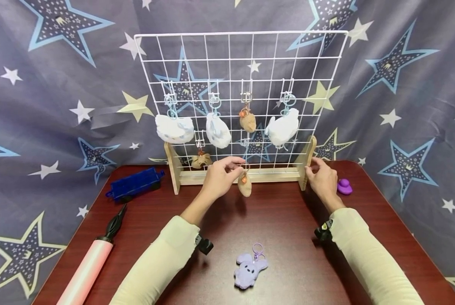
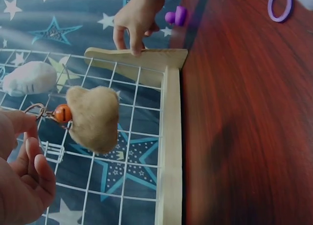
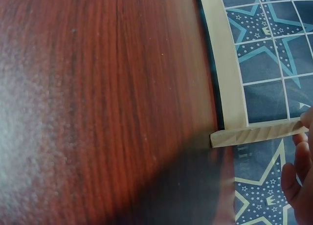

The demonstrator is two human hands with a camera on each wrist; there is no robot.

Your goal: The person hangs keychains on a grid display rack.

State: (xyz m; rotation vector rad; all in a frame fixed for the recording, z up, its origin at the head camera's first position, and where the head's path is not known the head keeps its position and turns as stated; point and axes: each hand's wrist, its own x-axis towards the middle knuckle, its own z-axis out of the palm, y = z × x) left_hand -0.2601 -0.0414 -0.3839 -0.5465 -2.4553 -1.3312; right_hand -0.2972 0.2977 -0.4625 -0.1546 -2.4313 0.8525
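Note:
My left hand (image 1: 220, 176) pinches the metal ring of a small tan plush keychain (image 1: 244, 189) in front of the white wire grid rack (image 1: 242, 33). An orange bell (image 2: 62, 113) hangs between ring and plush, shown in the left wrist view. Just above these fingers is a bare wire hook (image 1: 244, 142) on the grid. My right hand (image 1: 322, 180) holds the rack's right wooden end piece (image 1: 308, 163) between thumb and fingers. White plush keychains (image 1: 282, 128) and brown ones (image 1: 248, 122) hang on other hooks.
A lilac rabbit keychain (image 1: 247, 271) lies at the table's front. On the left are a blue toy wagon (image 1: 133, 185) and a pink hand pump (image 1: 86, 271). A purple rubber duck (image 1: 344, 187) sits right of the rack. Star-patterned cloth (image 1: 414, 123) hangs behind.

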